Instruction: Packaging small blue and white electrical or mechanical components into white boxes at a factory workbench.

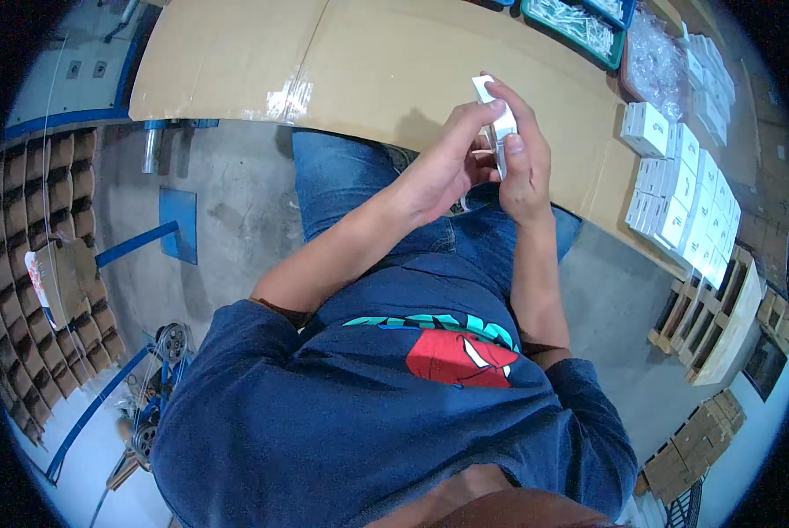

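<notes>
Counter (385,70), cardboard-covered, ran across the far side. Left hand (447,158): thumb pressed on a slim white box (504,125), other fingers partly hidden. Box was tilted above the counter's near edge. Right hand (528,172): fingers pinched the same box. Right: green tray (617,62), then stacked white boxes (689,198). Judged step: two-handed handling of the box; next move likely called for light, even pressure.
</notes>
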`<action>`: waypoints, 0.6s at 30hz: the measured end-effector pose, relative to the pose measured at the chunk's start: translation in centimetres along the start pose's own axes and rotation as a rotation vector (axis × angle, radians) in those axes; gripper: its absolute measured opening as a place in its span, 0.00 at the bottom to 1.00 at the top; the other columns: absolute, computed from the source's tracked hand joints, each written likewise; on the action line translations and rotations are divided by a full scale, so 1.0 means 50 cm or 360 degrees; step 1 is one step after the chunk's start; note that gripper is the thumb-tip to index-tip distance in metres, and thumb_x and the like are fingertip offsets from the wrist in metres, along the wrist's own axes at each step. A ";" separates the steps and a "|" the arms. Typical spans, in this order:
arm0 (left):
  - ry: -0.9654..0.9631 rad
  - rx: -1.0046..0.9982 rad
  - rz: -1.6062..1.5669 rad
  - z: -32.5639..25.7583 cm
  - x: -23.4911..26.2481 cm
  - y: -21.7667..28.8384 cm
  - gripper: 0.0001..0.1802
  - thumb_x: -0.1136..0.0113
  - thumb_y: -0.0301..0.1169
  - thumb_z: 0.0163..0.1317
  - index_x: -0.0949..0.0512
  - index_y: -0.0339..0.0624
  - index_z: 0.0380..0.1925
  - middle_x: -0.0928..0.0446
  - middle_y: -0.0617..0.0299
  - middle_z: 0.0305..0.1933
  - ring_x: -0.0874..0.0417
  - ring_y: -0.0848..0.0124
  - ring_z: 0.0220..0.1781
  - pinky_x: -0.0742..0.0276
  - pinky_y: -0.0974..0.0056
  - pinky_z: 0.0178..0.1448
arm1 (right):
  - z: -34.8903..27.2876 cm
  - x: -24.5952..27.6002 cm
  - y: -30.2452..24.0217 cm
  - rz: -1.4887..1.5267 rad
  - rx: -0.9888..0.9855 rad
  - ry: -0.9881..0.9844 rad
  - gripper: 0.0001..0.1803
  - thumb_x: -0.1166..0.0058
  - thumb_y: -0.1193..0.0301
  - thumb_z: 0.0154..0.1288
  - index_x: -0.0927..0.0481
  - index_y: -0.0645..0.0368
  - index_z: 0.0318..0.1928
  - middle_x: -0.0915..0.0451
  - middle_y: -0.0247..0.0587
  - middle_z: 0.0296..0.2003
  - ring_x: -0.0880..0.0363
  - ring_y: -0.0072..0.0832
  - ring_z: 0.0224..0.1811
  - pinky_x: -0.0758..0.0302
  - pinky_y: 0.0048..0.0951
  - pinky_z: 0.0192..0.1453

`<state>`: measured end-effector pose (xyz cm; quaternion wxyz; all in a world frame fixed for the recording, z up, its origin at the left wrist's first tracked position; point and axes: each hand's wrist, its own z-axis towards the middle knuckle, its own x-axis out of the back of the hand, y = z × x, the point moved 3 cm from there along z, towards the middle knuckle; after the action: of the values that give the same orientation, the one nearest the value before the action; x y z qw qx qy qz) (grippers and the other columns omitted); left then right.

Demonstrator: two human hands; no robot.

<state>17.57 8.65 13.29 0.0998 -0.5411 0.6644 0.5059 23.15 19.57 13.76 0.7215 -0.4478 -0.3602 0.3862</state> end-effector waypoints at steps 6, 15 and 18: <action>0.0011 -0.0059 0.0071 0.004 -0.005 -0.003 0.29 0.48 0.60 0.70 0.24 0.46 0.51 0.21 0.62 0.43 0.20 0.70 0.46 0.26 0.62 0.55 | 0.001 -0.003 -0.002 -0.0142 0.0091 0.0055 0.26 0.59 0.59 0.77 0.25 0.64 0.64 0.25 0.58 0.64 0.26 0.48 0.67 0.31 0.41 0.71; 0.0103 -0.0121 0.0025 0.002 -0.014 -0.021 0.27 0.49 0.57 0.70 0.26 0.46 0.52 0.21 0.62 0.43 0.20 0.70 0.47 0.27 0.62 0.56 | -0.009 -0.007 -0.004 -0.0182 0.0139 0.0070 0.25 0.61 0.58 0.80 0.25 0.63 0.64 0.24 0.56 0.64 0.20 0.43 0.60 0.24 0.36 0.61; 0.0137 -0.0173 -0.0003 0.001 -0.017 -0.022 0.26 0.48 0.56 0.70 0.26 0.46 0.52 0.21 0.62 0.44 0.20 0.70 0.47 0.27 0.62 0.56 | -0.011 -0.007 -0.002 -0.0158 0.0122 0.0071 0.25 0.62 0.59 0.80 0.25 0.62 0.64 0.24 0.56 0.64 0.19 0.42 0.59 0.23 0.36 0.60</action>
<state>18.78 9.34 13.24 0.0421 -0.5676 0.6391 0.5173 23.48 19.04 13.60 0.7643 -0.4098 -0.3508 0.3534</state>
